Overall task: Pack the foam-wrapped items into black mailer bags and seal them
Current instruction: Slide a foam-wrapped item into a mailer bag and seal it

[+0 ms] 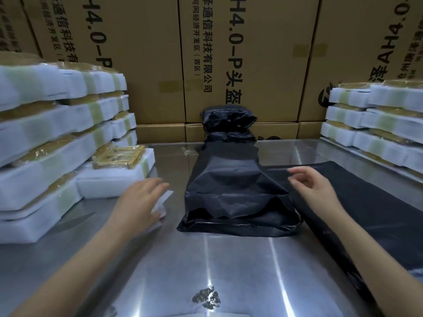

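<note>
A black mailer bag [231,186] lies in the middle of the steel table with a bulky item inside, its mouth [238,219] gaping toward me. My left hand [139,200] hovers left of the bag and holds a white paper strip [163,202] under its fingers. It is close to a foam-wrapped item [114,181] topped with a yellow wrapped part. My right hand [313,186] hangs over the bag's right edge, fingers loosely curled with nothing in them. A stack of flat empty black mailer bags [366,216] lies under that hand.
Tall stacks of foam-wrapped items stand at the left [45,138] and at the right [377,120]. Two filled black bags [229,124] are piled at the back against cardboard cartons [251,53]. The steel table [206,271] reaches toward me.
</note>
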`<state>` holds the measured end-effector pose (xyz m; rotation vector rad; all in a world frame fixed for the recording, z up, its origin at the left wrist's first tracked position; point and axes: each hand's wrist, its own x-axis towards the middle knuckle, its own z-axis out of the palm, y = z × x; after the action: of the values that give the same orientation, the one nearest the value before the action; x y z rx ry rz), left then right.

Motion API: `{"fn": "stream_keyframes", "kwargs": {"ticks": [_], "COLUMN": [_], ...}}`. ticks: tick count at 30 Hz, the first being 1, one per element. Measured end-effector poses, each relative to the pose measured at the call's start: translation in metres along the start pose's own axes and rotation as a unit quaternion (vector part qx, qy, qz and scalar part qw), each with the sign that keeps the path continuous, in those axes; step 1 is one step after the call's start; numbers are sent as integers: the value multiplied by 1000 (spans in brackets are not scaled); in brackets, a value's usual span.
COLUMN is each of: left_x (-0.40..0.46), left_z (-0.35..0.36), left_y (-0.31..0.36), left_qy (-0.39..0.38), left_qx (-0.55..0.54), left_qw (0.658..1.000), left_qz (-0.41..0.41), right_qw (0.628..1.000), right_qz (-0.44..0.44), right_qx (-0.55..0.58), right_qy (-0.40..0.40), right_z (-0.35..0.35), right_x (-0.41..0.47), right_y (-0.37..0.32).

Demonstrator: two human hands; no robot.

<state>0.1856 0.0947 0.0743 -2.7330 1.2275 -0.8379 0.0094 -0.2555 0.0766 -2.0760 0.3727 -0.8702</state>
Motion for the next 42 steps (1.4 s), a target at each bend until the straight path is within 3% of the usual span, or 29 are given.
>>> {"fn": "stream_keyframes", "kwargs": {"ticks": [1,4,12,15,19,21,23,24,26,28,29,30,32,34,37,42], "left_x": [3,11,42,49,47,50,55,57,57,61,60,59,55,49,47,47], "left_z": [5,20,36,26,11,-5,-21,-27,-32,-28,-23,-16,-2,17,29,41], "left_y": [3,13,20,8,-30,-53,-68,-70,-56,-37,-28,-20,-8,0,14,30], "left_qy": [39,60,114,26,-204,-313,-341,-305,-153,-14,19,35,0,14,65,78], "left_qx": [9,31,9,62,177,118,-75,-185,-340,-440,-455,-423,-235,-76,-73,-149], "left_qw": [998,988,953,960,954,942,937,933,927,895,888,905,969,978,969,973], "left_qz": [50,141,280,272,131,37,-26,-46,-47,-67,-63,-33,75,192,227,159], "right_qw": [996,961,893,883,868,872,874,874,874,875,877,880,887,897,912,946], "right_qz": [-28,-64,-173,-191,-214,-211,-211,-212,-210,-210,-209,-206,-196,-181,-160,-150], "right_qx": [-85,-254,-381,-394,-411,-402,-400,-401,-400,-397,-393,-388,-375,-359,-333,-256], "right_qy": [-15,-94,-167,-170,-178,-181,-177,-176,-178,-181,-181,-181,-183,-183,-178,-127], "right_z": [-6,-13,-4,-7,-6,-4,-5,-5,-4,-3,-3,-2,-2,-3,-2,3], "right_x": [-2,-9,-7,-2,3,3,3,3,1,0,-1,-1,-1,1,4,4], "right_y": [12,38,39,39,41,43,44,44,43,41,40,39,38,39,41,47]}}
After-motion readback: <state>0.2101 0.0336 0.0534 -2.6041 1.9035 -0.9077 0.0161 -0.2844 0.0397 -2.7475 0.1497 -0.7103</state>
